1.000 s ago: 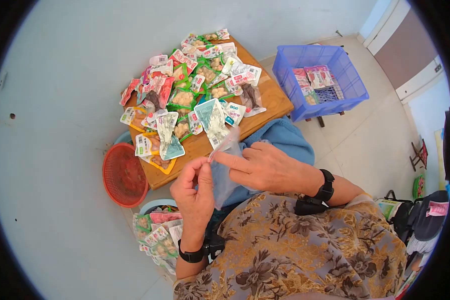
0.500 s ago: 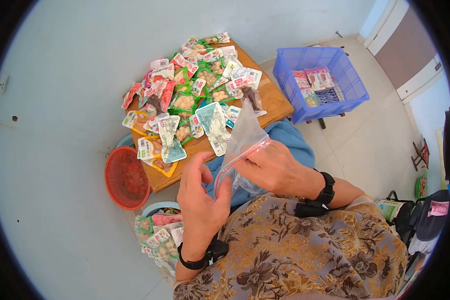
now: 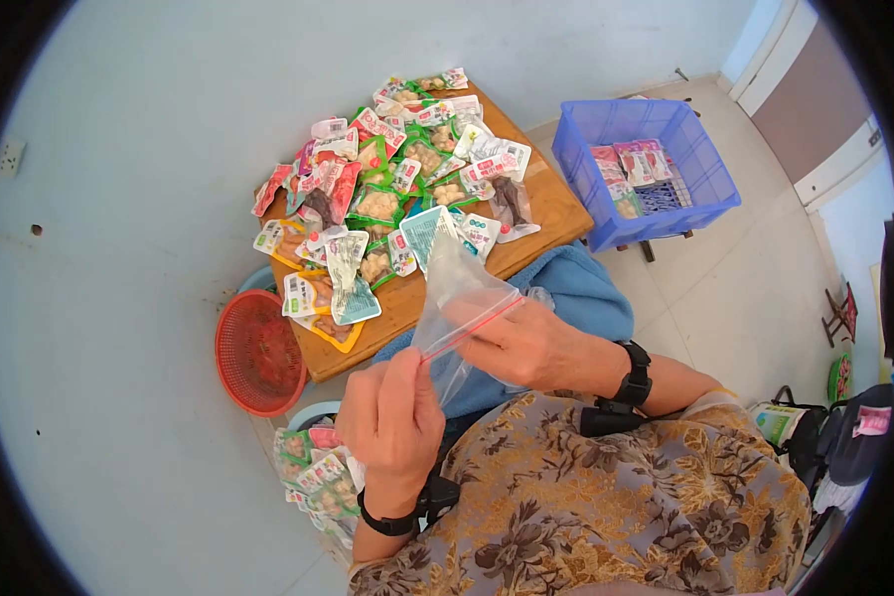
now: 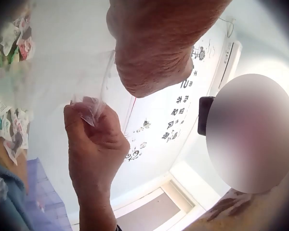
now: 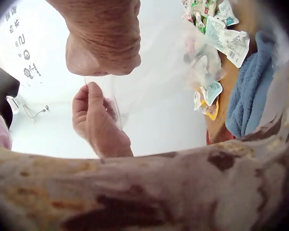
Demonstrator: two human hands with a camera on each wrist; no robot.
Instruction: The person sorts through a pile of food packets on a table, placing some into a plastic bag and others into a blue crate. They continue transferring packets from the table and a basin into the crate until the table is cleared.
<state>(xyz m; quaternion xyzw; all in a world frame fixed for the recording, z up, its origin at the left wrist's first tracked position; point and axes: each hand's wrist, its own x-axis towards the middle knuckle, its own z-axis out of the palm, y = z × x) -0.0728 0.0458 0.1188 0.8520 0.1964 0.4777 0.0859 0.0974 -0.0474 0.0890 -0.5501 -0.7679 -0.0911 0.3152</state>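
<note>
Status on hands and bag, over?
Left hand pinching, right hand holding clear zip bag. Red seal line spans between hands. Food packets beyond; nothing visibly blocking.

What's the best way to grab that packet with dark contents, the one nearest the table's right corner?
Probably pinch the packet by its clear end, coming from the person's side of the table. That end points toward the near edge with nothing lying over it, and the dark contents sit farther up. The right hand looks closer, once free of the clear bag.
</note>
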